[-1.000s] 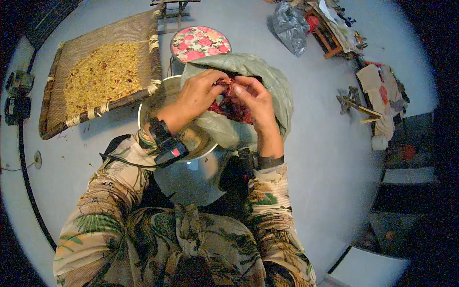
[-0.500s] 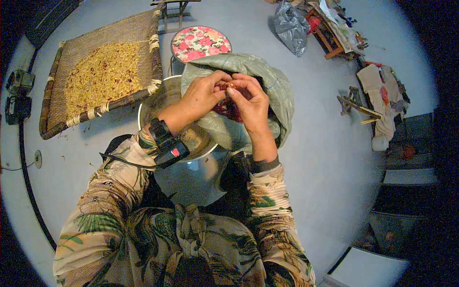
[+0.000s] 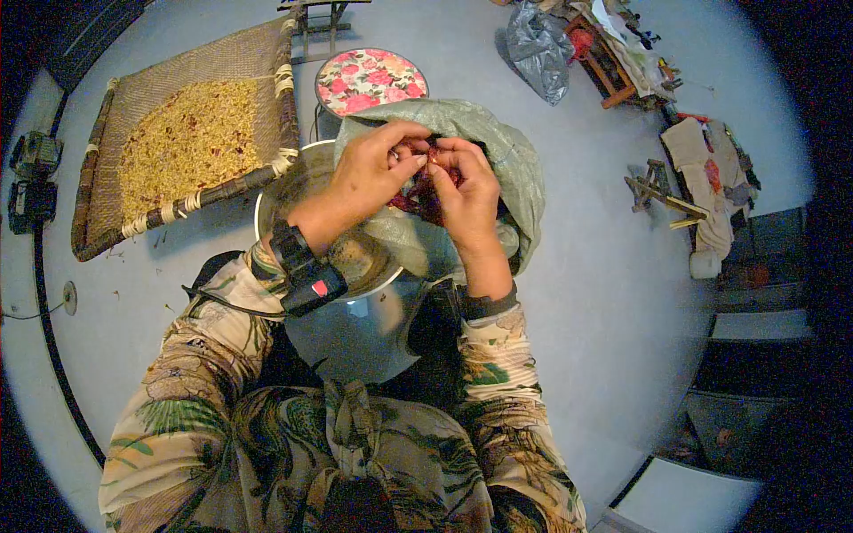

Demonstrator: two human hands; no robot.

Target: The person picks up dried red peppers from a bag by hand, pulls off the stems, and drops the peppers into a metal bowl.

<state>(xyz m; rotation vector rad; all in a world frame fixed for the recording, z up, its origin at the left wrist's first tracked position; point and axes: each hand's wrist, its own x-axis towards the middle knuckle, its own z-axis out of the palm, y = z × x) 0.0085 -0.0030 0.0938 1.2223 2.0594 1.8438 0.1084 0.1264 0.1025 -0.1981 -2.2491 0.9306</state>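
My left hand (image 3: 366, 175) and my right hand (image 3: 471, 194) meet over the mouth of a green woven sack (image 3: 526, 182). Both pinch a dark red dried chili (image 3: 434, 155) between thumbs and fingertips; the fingers cover much of it. Below them, more dried red chilies (image 3: 410, 202) show inside the sack. The sack leans over a wide metal basin (image 3: 260, 213), partly hidden by my left arm. A device with a red mark (image 3: 320, 288) is strapped at my left wrist, and a dark band (image 3: 490, 305) circles my right wrist.
On the left, a wood-framed woven tray (image 3: 182, 210) holds yellow seeds (image 3: 191, 142) with red bits. A round floral stool (image 3: 373, 80) stands behind the sack. A grey plastic bag (image 3: 538, 55) and a wooden frame (image 3: 613, 75) lie at the upper right.
My left fingers have opened out a little and shifted around the chili. The red chilies in the sack show more between my hands. The surroundings are the same.
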